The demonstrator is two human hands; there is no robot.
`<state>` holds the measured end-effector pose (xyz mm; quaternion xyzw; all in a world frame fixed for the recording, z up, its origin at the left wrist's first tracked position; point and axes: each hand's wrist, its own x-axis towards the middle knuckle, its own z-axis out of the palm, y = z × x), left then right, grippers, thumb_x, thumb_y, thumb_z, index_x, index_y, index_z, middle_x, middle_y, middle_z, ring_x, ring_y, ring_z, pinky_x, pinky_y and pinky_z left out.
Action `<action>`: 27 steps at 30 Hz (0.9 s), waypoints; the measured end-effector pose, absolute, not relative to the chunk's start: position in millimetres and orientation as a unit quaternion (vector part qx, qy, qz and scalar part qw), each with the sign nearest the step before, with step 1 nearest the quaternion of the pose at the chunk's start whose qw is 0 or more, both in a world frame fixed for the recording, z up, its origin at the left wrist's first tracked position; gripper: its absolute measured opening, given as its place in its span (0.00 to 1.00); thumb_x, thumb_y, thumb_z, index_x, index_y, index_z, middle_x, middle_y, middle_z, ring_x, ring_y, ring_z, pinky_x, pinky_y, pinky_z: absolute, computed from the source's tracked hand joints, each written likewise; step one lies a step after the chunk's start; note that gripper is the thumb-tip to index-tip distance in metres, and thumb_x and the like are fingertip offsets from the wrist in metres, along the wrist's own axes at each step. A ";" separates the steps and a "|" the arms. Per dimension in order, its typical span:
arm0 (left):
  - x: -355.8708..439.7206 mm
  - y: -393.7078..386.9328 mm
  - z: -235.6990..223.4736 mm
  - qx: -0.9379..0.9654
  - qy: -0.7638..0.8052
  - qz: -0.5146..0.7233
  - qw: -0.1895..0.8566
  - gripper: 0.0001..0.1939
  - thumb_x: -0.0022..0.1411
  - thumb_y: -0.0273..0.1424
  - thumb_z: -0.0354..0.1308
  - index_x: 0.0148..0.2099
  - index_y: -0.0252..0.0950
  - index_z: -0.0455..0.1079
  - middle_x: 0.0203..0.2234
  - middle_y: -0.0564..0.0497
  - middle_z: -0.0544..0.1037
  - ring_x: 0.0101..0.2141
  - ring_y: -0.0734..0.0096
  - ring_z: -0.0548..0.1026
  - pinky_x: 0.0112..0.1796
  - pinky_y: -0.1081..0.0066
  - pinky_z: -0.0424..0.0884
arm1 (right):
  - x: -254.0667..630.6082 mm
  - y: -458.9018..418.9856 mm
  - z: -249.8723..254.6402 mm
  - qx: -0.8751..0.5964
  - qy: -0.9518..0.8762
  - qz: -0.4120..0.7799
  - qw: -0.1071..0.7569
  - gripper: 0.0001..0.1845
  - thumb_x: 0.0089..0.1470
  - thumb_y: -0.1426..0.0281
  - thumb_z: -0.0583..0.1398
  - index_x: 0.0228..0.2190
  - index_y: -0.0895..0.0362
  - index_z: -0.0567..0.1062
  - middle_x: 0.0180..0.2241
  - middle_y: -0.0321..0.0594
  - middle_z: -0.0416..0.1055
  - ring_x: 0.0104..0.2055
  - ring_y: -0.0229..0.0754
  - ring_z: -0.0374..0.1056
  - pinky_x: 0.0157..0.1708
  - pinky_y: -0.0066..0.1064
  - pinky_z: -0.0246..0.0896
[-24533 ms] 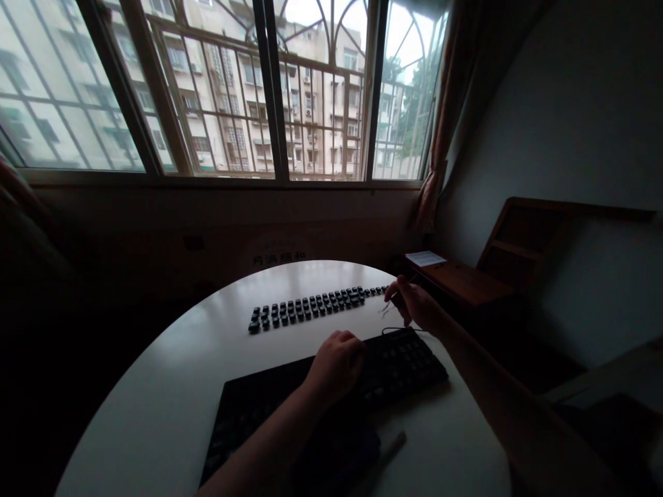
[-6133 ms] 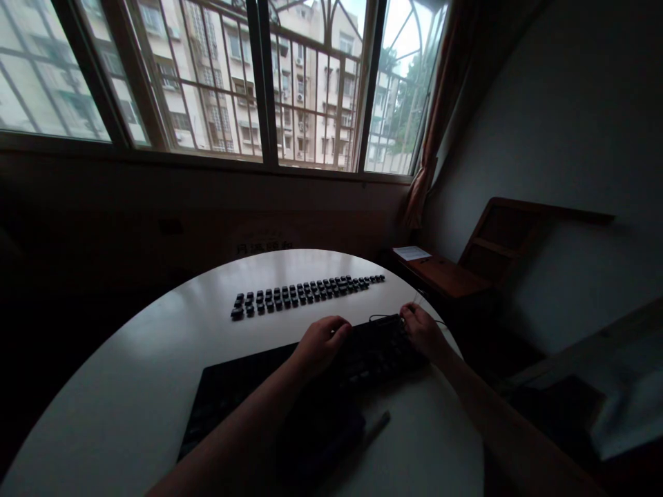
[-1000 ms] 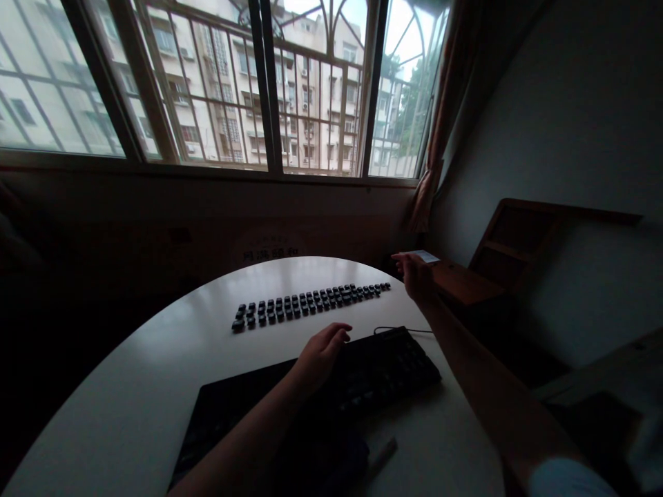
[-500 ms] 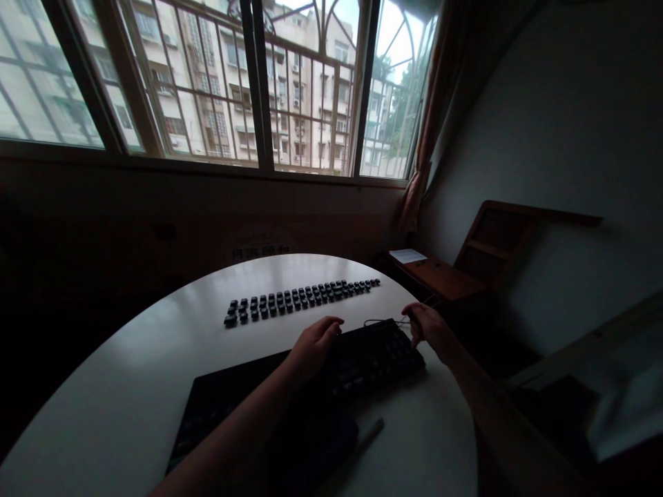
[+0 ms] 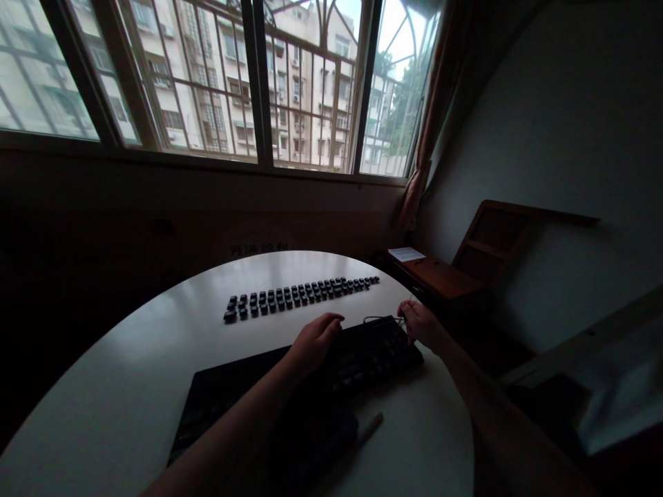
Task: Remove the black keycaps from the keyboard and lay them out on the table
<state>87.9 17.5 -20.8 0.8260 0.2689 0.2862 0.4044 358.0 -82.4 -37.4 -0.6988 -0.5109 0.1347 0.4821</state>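
Note:
A black keyboard (image 5: 362, 355) lies on a round white table (image 5: 129, 386). Beyond it, several loose black keycaps (image 5: 298, 293) are lined up in rows. My left hand (image 5: 313, 342) rests on the middle of the keyboard, fingers stretched loosely over the keys and holding nothing. My right hand (image 5: 422, 326) is at the keyboard's far right corner, fingers pinched on a thin wire tool (image 5: 412, 301) that is barely visible in the dim light.
A pen-like stick (image 5: 370, 428) and a dark cloth (image 5: 318, 442) lie near the table's front edge. The keyboard cable (image 5: 377, 319) loops at the back. A wooden side table (image 5: 440, 276) with a white paper (image 5: 407, 253) stands to the right, under a barred window (image 5: 269, 83).
My right hand was reaching out past the right end of the keycap rows a second ago; it has come back to the keyboard's far right corner. The left hand stays put.

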 end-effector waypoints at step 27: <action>88.2 17.9 -22.0 0.827 0.267 0.287 0.402 0.20 0.66 0.42 0.46 0.50 0.36 0.72 0.39 0.45 0.80 0.42 0.58 0.76 0.45 0.62 0.69 | 339.7 -106.4 -53.3 -0.693 -0.479 0.054 0.536 0.19 0.62 0.57 0.46 0.29 0.53 0.67 0.14 0.30 0.58 0.16 0.41 0.58 0.18 0.30 0.53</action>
